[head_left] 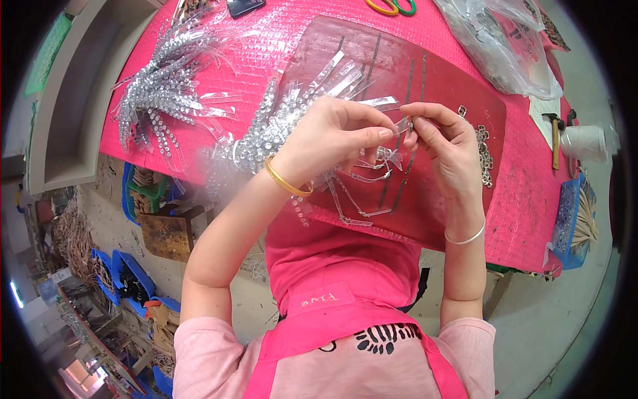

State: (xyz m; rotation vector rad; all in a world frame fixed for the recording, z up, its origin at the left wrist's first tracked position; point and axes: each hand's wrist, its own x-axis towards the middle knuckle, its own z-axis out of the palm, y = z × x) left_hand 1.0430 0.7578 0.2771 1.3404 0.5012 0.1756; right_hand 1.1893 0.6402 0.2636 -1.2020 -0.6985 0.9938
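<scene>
My left hand (335,136), with a gold bangle at the wrist, is closed in a pinch on one end of a clear plastic strip (401,124). Thumb and fingers of my right hand (444,143) pinch the strip's other end, where a small metal piece (410,125) shows between the fingertips. Under and beside my left hand lies a bundle of silvery beaded strands (256,145) with clear strip ends. Nearer my body, several thin clear strips with small metal ends (359,218) rest on the dark red mat (438,199).
Small square metal links (484,156) lie right of my right hand. Another beaded bundle (156,93) sits at the far left of the pink table cover (266,40). On the right are a hammer (555,143), a white roll (585,143) and a blue basket (569,219); a plastic bag (498,50) lies beyond.
</scene>
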